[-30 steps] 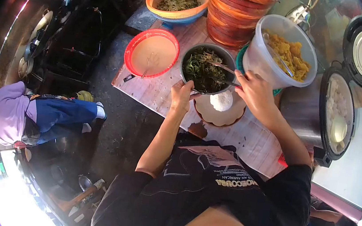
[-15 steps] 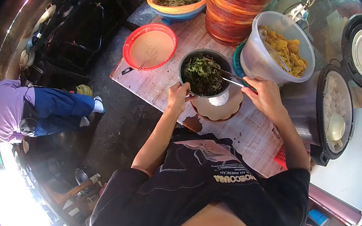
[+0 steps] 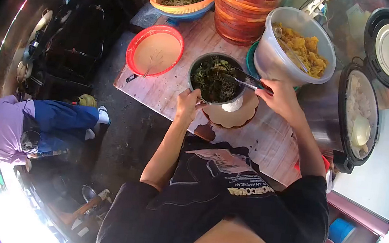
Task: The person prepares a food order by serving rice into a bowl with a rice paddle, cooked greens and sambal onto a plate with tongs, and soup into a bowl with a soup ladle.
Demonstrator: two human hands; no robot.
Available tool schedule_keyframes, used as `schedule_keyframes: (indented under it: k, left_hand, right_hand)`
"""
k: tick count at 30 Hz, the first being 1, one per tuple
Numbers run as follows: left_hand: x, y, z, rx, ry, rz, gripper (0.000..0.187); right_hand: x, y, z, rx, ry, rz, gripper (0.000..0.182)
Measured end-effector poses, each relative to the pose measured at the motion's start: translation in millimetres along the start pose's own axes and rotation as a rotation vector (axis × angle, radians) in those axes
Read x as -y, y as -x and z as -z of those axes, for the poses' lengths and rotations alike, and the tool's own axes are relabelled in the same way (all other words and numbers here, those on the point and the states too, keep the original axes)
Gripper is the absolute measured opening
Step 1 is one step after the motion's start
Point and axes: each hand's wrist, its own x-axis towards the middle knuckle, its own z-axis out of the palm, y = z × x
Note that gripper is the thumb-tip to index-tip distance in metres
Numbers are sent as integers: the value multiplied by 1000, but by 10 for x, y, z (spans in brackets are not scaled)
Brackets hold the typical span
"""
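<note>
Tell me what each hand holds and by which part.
The left hand grips the metal pot by its near rim. The right hand holds metal tongs by their handle end.

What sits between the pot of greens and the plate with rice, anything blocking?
Nothing visible. The pot of greens, gripped at its rim by the left hand, overlaps the plate, part covering the rice. The right hand holds tongs in the greens.

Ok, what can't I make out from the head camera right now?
- Plate: the pot of greens covers most of it.
- Tongs: the handle end is hidden in the right hand.
- Left hand: fingers at the pot's rim, grip unclear.
- Rice cooker contents: washed out by glare.
</note>
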Motion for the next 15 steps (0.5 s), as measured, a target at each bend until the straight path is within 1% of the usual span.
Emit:
schedule_keyframes:
  k: [1, 2, 5, 8, 11, 14, 15]
  left_hand:
    - [2, 5, 3, 2, -10, -2, 8]
    - [-3, 6, 18, 1, -19, -4, 8]
    - [-57, 50, -4, 3, -20, -18, 7]
    - [-73, 43, -14, -11, -25, -42, 9]
    - [-45, 6, 11, -10, -68, -73, 11]
    - [-40, 3, 1, 4, -85, -109, 12]
    - [-44, 6, 0, 8, -84, -121, 12]
  right_hand:
    - [67, 28, 12, -36, 23, 28, 34]
    - [114, 58, 128, 20, 168, 12, 37]
    - [212, 80, 295, -32, 320, 128, 46]
    - [331, -7, 388, 45, 428, 185, 43]
    - [358, -155, 281, -28, 494, 309, 35]
    - [288, -289, 46, -1, 593, 313, 27]
    - [274, -315, 22, 39, 594, 304, 31]
